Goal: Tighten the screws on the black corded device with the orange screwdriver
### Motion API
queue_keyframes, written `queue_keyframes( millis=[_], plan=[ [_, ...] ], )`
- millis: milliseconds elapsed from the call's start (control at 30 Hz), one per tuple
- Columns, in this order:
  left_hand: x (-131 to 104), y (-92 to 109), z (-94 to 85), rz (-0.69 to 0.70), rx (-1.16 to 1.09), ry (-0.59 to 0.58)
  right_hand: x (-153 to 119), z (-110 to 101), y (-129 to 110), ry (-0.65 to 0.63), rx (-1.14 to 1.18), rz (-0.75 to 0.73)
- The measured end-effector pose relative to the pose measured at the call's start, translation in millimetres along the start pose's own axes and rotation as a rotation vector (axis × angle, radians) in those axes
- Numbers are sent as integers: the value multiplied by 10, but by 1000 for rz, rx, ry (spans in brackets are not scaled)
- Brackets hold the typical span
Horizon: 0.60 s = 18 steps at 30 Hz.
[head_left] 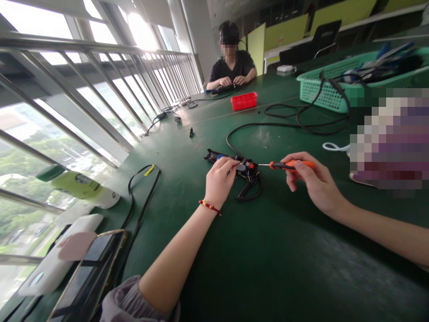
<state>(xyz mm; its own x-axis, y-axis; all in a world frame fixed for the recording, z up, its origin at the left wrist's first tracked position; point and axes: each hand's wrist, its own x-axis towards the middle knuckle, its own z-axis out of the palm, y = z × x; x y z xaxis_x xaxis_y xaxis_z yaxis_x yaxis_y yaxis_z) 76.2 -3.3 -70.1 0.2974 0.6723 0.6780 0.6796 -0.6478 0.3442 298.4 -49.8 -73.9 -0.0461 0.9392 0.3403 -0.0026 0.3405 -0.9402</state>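
So my device [248,168] is on the green table [268,250], sitting pretty much between my hands, wires and all. My left hand [219,176] is over its left part, fingertips touching it, though I can't tell if they're actually pinching or just resting there. My right hand [313,183] is off to the right, clear of the device, wrapped around an orange-and-black screwdriver [291,165] pointing left, tip right at the device's right end. Black cable [261,124] loops just behind it.
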Motion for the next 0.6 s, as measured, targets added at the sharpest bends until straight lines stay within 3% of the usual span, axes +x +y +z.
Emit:
queue_keyframes(
  millis=[300,600],
  plan=[
    [-19,13,9,50,76,28,-2,4,-17,0,-6,15],
    [-17,14,2,13,122,-11,-5,2,-23,-11,-6,16]
  ],
)
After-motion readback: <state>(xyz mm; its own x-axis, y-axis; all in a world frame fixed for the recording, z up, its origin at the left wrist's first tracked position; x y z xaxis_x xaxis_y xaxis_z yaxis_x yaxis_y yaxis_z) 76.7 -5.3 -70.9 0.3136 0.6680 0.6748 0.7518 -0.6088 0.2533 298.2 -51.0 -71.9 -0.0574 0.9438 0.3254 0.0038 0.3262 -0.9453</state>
